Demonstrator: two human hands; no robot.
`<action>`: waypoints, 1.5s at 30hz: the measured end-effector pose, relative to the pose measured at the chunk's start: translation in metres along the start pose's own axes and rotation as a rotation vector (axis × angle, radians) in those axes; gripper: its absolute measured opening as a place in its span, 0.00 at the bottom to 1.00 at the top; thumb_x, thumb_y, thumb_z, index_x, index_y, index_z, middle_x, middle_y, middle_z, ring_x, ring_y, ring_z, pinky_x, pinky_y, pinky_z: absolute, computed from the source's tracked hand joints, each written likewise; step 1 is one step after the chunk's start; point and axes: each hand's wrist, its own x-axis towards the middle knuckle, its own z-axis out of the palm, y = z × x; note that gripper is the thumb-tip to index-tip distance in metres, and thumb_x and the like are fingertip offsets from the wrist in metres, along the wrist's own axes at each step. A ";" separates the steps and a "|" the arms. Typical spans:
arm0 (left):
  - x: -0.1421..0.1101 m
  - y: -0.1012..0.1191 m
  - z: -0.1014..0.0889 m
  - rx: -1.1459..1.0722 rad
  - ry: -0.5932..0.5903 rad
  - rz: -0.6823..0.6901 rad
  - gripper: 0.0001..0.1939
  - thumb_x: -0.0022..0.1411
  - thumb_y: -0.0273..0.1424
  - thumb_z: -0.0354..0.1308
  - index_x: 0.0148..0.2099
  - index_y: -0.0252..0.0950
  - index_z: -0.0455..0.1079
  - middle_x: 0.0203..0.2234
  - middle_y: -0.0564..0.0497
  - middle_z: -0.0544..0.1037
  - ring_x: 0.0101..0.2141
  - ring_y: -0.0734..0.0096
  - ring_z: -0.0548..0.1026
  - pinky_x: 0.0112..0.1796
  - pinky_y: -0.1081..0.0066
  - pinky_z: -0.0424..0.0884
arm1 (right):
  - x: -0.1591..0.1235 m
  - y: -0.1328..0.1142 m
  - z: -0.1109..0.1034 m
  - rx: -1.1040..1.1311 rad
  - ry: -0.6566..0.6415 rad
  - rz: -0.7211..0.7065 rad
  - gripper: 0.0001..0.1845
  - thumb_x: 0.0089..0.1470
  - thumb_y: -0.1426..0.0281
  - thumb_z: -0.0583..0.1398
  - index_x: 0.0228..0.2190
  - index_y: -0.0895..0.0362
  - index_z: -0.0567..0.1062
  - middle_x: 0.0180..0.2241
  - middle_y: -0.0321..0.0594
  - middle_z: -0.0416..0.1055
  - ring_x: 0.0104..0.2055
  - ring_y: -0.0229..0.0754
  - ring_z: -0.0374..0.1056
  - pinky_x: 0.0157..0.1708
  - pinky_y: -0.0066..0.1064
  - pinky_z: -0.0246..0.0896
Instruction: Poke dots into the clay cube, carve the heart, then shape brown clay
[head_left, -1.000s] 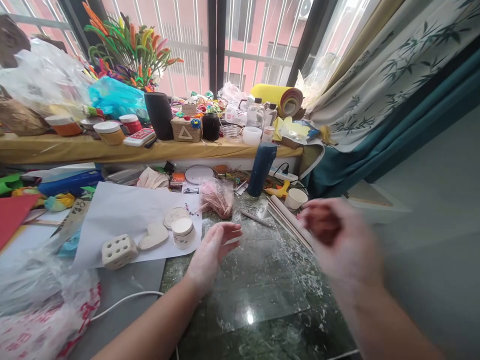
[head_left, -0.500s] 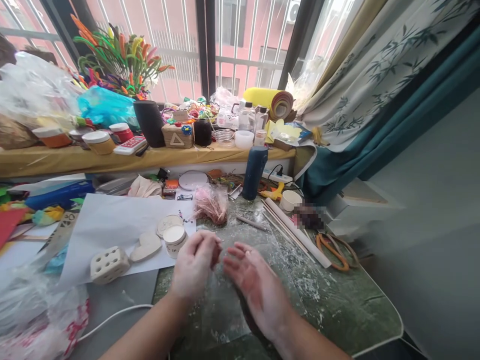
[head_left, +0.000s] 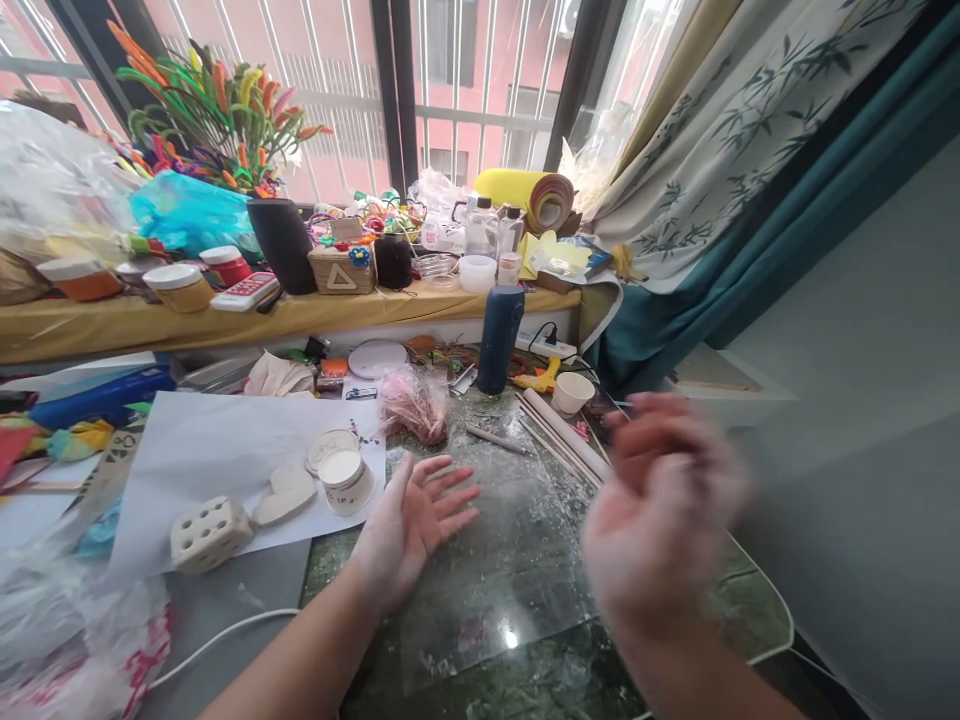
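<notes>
Rods (head_left: 566,432) partly behind right hand (head_left: 660,515), flask (head_left: 500,340) beyond

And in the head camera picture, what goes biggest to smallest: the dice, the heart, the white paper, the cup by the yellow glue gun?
1. White paper
2. Dice
3. Heart
4. Cup

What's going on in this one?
Someone is working bare-handed at a dusty green tabletop. The left hand is open and empty near a clear sheet. The right hand is raised, fingers curled, too blurred to tell what it holds, if anything. A pale heart shape lies on white paper.
</notes>
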 end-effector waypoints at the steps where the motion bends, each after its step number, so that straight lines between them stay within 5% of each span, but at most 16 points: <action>1: 0.000 0.000 0.001 -0.034 -0.016 -0.057 0.25 0.66 0.53 0.57 0.50 0.36 0.73 0.47 0.39 0.80 0.44 0.54 0.81 0.43 0.57 0.77 | -0.015 0.006 0.004 -0.007 -0.102 0.011 0.15 0.61 0.52 0.60 0.43 0.44 0.81 0.53 0.41 0.76 0.67 0.56 0.61 0.62 0.54 0.62; 3: -0.002 0.000 0.002 -0.026 0.034 -0.063 0.23 0.65 0.51 0.61 0.45 0.36 0.74 0.37 0.44 0.81 0.33 0.63 0.80 0.33 0.67 0.76 | -0.045 0.021 0.012 -0.108 -0.562 0.119 0.28 0.52 0.58 0.70 0.55 0.42 0.77 0.63 0.42 0.69 0.69 0.61 0.57 0.67 0.58 0.54; 8: -0.008 0.001 -0.004 0.394 0.277 0.403 0.16 0.62 0.47 0.65 0.36 0.39 0.71 0.26 0.54 0.76 0.24 0.71 0.73 0.27 0.72 0.71 | -0.078 0.043 0.028 0.312 -0.410 0.714 0.23 0.59 0.57 0.64 0.54 0.50 0.75 0.60 0.44 0.72 0.63 0.52 0.66 0.65 0.49 0.59; 11: -0.015 0.000 -0.007 0.973 0.006 0.602 0.16 0.58 0.43 0.68 0.45 0.41 0.77 0.39 0.47 0.81 0.41 0.57 0.78 0.47 0.58 0.75 | -0.076 0.050 0.036 0.768 -0.453 1.221 0.27 0.60 0.48 0.61 0.49 0.56 0.78 0.46 0.46 0.80 0.48 0.49 0.76 0.48 0.41 0.72; 13: -0.017 -0.003 -0.009 1.215 -0.199 0.651 0.25 0.57 0.41 0.69 0.56 0.43 0.75 0.53 0.43 0.78 0.55 0.48 0.73 0.60 0.50 0.65 | -0.070 0.057 0.036 0.878 -0.387 1.360 0.25 0.59 0.48 0.61 0.42 0.57 0.80 0.37 0.43 0.82 0.37 0.45 0.77 0.35 0.34 0.72; 18: -0.006 -0.011 -0.020 0.941 -0.090 0.519 0.19 0.70 0.43 0.57 0.58 0.42 0.73 0.58 0.41 0.74 0.61 0.50 0.69 0.63 0.50 0.61 | -0.027 0.053 0.006 0.676 -0.260 1.105 0.21 0.57 0.53 0.64 0.22 0.55 0.74 0.22 0.36 0.76 0.18 0.37 0.67 0.14 0.24 0.48; 20: -0.001 -0.013 -0.020 0.636 0.003 0.394 0.19 0.70 0.47 0.56 0.52 0.40 0.75 0.52 0.42 0.78 0.55 0.51 0.74 0.59 0.52 0.68 | -0.002 0.040 -0.010 0.593 -0.317 0.809 0.22 0.58 0.55 0.64 0.19 0.55 0.72 0.20 0.35 0.73 0.18 0.37 0.66 0.15 0.25 0.52; 25: 0.003 -0.012 -0.005 0.085 -0.011 0.098 0.21 0.63 0.49 0.65 0.46 0.36 0.75 0.47 0.42 0.80 0.48 0.54 0.78 0.49 0.57 0.75 | 0.009 0.025 -0.018 0.194 0.047 0.160 0.15 0.65 0.64 0.57 0.27 0.52 0.77 0.29 0.38 0.76 0.28 0.42 0.72 0.26 0.32 0.66; 27: 0.002 -0.012 -0.001 -0.021 -0.034 -0.006 0.24 0.63 0.51 0.64 0.50 0.36 0.74 0.48 0.41 0.80 0.46 0.55 0.79 0.47 0.59 0.76 | -0.012 0.032 -0.008 0.060 -0.133 0.084 0.10 0.63 0.63 0.60 0.43 0.49 0.80 0.44 0.43 0.79 0.42 0.47 0.75 0.38 0.39 0.72; 28: 0.002 -0.012 -0.001 -0.050 -0.021 -0.039 0.25 0.63 0.52 0.63 0.51 0.36 0.74 0.46 0.42 0.80 0.43 0.58 0.80 0.44 0.61 0.77 | -0.023 0.036 -0.003 -0.022 -0.376 0.063 0.18 0.59 0.61 0.64 0.51 0.47 0.78 0.53 0.45 0.76 0.52 0.52 0.73 0.47 0.44 0.72; 31: 0.001 -0.010 -0.003 -0.022 0.139 0.059 0.21 0.62 0.50 0.65 0.46 0.38 0.72 0.35 0.50 0.80 0.28 0.72 0.76 0.29 0.73 0.73 | -0.052 0.049 0.008 -0.134 -0.701 0.138 0.35 0.55 0.60 0.69 0.62 0.44 0.70 0.69 0.42 0.60 0.71 0.59 0.55 0.68 0.55 0.51; 34: -0.003 -0.006 -0.008 0.243 0.228 0.389 0.16 0.64 0.47 0.65 0.41 0.40 0.71 0.32 0.54 0.78 0.24 0.75 0.72 0.26 0.75 0.69 | -0.065 0.055 0.016 0.154 -0.474 0.533 0.26 0.61 0.57 0.63 0.59 0.46 0.72 0.66 0.43 0.65 0.67 0.53 0.61 0.68 0.52 0.53; 37: -0.012 -0.007 -0.012 0.771 0.057 0.582 0.17 0.60 0.43 0.68 0.48 0.42 0.75 0.43 0.48 0.80 0.42 0.61 0.79 0.47 0.61 0.75 | -0.070 0.060 0.026 0.606 -0.402 1.071 0.27 0.61 0.49 0.60 0.53 0.53 0.76 0.54 0.46 0.77 0.56 0.52 0.73 0.57 0.49 0.68; 40: -0.015 -0.013 -0.016 1.105 -0.127 0.577 0.33 0.55 0.39 0.72 0.63 0.44 0.70 0.63 0.42 0.70 0.63 0.46 0.67 0.64 0.50 0.61 | -0.061 0.064 0.028 0.699 -0.386 1.356 0.21 0.58 0.54 0.63 0.43 0.57 0.80 0.40 0.46 0.81 0.46 0.52 0.77 0.44 0.44 0.76; 43: -0.006 -0.017 -0.023 1.004 -0.075 0.503 0.25 0.67 0.42 0.59 0.64 0.42 0.67 0.63 0.41 0.70 0.63 0.50 0.68 0.63 0.52 0.63 | -0.025 0.053 0.009 0.452 -0.343 1.288 0.07 0.54 0.67 0.68 0.35 0.58 0.80 0.32 0.43 0.80 0.40 0.49 0.78 0.37 0.37 0.76; 45: 0.005 -0.016 -0.029 0.901 0.048 0.413 0.20 0.70 0.43 0.54 0.57 0.39 0.71 0.54 0.42 0.77 0.55 0.53 0.75 0.56 0.55 0.70 | 0.009 0.035 -0.015 0.318 -0.344 0.970 0.10 0.56 0.66 0.67 0.40 0.56 0.81 0.40 0.47 0.81 0.43 0.49 0.77 0.43 0.41 0.77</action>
